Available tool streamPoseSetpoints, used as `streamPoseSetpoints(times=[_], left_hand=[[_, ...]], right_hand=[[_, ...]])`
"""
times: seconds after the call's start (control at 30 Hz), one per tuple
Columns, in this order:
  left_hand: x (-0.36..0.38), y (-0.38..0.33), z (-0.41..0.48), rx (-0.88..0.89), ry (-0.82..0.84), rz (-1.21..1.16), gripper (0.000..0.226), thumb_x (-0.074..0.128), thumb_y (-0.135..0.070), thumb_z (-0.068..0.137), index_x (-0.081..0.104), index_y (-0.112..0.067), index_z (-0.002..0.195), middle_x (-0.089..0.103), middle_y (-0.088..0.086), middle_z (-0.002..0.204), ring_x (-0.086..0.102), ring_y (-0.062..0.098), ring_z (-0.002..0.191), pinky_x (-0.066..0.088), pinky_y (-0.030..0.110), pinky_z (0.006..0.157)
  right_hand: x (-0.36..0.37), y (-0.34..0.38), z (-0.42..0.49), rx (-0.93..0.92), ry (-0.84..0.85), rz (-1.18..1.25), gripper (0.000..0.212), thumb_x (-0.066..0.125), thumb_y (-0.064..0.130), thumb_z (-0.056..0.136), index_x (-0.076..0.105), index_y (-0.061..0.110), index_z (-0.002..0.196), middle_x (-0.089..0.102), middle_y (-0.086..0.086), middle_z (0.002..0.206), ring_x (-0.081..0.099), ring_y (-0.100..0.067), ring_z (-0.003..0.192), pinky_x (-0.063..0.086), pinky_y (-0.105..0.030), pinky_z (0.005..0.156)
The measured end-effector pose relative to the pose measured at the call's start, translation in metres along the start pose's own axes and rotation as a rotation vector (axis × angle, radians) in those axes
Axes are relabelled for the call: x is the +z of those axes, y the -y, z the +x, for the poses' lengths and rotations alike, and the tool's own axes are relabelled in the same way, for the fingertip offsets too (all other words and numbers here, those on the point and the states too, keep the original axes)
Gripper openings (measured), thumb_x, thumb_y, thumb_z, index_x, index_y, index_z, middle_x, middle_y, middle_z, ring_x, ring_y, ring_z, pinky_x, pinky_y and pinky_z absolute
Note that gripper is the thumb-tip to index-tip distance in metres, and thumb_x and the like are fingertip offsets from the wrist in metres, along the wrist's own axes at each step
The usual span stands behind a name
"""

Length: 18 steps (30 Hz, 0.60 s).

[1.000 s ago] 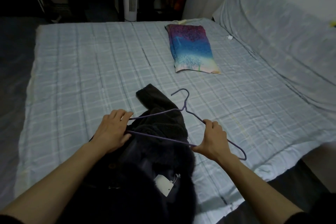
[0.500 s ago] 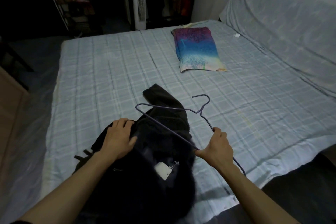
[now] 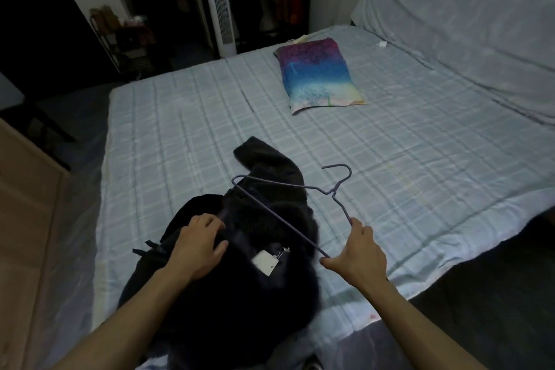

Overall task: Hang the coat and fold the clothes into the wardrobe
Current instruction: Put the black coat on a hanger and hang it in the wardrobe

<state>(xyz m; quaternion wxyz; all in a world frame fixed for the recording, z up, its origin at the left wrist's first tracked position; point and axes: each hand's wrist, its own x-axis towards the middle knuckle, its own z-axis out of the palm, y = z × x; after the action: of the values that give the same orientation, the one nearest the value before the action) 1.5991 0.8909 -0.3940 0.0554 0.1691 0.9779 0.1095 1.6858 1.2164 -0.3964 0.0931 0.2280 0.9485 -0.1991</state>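
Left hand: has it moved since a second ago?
Yes. The left hand has let go of the hanger and come back toward the person, closer to the white tag on the coat, where it now lies.

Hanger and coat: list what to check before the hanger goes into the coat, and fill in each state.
1. Right hand grips the hanger at its near end: ok.
2. Left hand holds the coat with curled fingers: ok.
3. Hanger inside the coat's shoulders: not ok, the whole wire shows outside the fabric.
4. Neck opening spread wide enough: cannot tell, the fabric is too dark.
5. Tag free of the hanger's bar: ok, it lies apart from it.
6. Pillow out of the way: ok, far across the bed.
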Motion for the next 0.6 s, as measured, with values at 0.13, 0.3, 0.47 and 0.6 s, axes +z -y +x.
streamPoseSetpoints(times=[0.13, 0.3, 0.47, 0.6], left_hand=[[-0.001, 0.01, 0.007, -0.012, -0.017, -0.081, 0.035, 0.064, -0.04, 0.088, 0.061, -0.022, 0.118, 0.055, -0.002, 0.123, 0.049, 0.02, 0.11, 0.046, 0.039, 0.093], [0.002, 0.031, 0.024, 0.042, -0.036, -0.145, 0.032, 0.066, -0.038, 0.088, 0.061, -0.022, 0.116, 0.057, -0.001, 0.121, 0.05, 0.021, 0.109, 0.046, 0.04, 0.095], [0.008, 0.055, 0.054, 0.108, -0.013, -0.118, 0.036, 0.064, -0.039, 0.088, 0.062, -0.02, 0.118, 0.058, 0.002, 0.124, 0.051, 0.025, 0.114, 0.046, 0.043, 0.094], [0.015, 0.051, 0.064, 0.127, 0.061, -0.14, 0.038, 0.063, -0.038, 0.09, 0.06, -0.02, 0.123, 0.055, 0.003, 0.129, 0.05, 0.026, 0.116, 0.044, 0.042, 0.095]], right_hand=[[0.0, 0.011, -0.007, 0.025, -0.007, -0.041, 0.117, 0.08, 0.066, 0.055, 0.025, 0.017, 0.146, 0.045, -0.005, 0.13, 0.062, -0.02, 0.09, 0.042, -0.027, 0.062], [0.005, 0.029, -0.012, 0.092, -0.015, -0.09, 0.114, 0.079, 0.065, 0.057, 0.025, 0.016, 0.145, 0.044, -0.005, 0.13, 0.06, -0.021, 0.094, 0.043, -0.028, 0.064], [0.02, 0.049, -0.017, 0.168, -0.08, -0.072, 0.114, 0.08, 0.065, 0.056, 0.027, 0.015, 0.143, 0.045, -0.006, 0.129, 0.061, -0.021, 0.086, 0.046, -0.03, 0.063], [0.024, 0.052, -0.022, 0.211, -0.105, -0.06, 0.114, 0.08, 0.066, 0.054, 0.026, 0.017, 0.143, 0.045, -0.006, 0.13, 0.062, -0.021, 0.086, 0.049, -0.032, 0.064]])
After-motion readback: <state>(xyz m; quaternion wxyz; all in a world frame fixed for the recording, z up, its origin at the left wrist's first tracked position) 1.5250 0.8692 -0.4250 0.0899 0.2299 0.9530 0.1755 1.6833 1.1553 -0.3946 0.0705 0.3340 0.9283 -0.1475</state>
